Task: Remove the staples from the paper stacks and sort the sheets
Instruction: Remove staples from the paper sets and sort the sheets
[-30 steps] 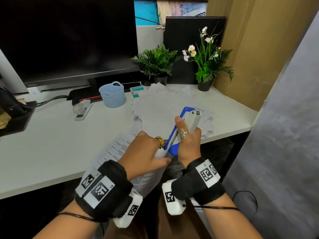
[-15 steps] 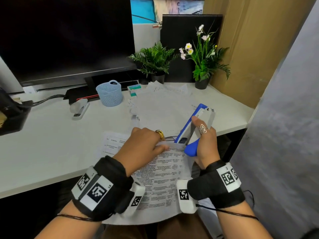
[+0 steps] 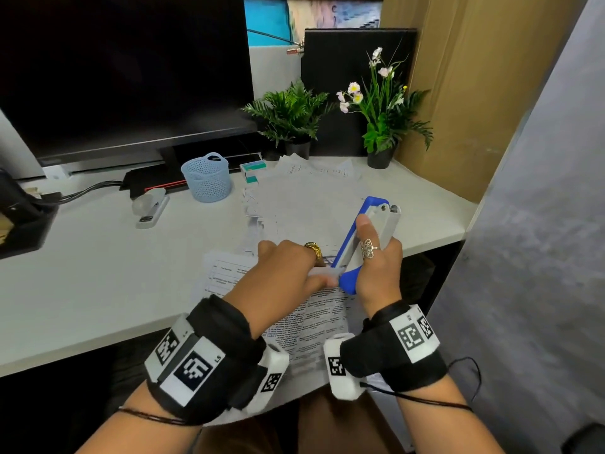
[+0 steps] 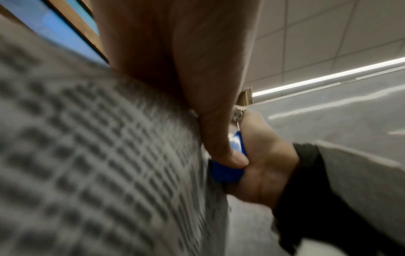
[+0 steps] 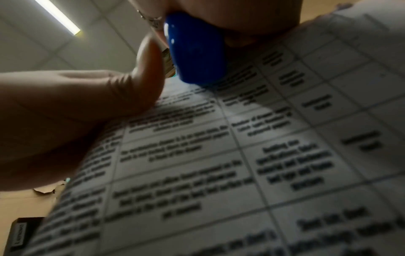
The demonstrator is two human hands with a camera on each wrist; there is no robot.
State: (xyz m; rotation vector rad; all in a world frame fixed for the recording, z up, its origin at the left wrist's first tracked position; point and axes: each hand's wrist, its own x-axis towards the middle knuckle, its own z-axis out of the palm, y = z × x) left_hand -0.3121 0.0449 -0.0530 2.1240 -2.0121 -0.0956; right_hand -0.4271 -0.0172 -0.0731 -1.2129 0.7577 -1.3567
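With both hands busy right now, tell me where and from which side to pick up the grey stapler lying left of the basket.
Grip the grey stapler across its long body at mid-length, coming from above with fingers on its two long sides. It lies flat on the desk, apart from the blue mesh basket, so both sides look free. The cables behind it probably make an approach from the front easiest.

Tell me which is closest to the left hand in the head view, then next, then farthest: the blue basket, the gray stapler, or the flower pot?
From the left hand:
1. Blue basket, behind the hand, a bit left, by the monitor.
2. Gray stapler, farther out to the left on the desk.
3. Flower pot, far back right, at the desk's corner.
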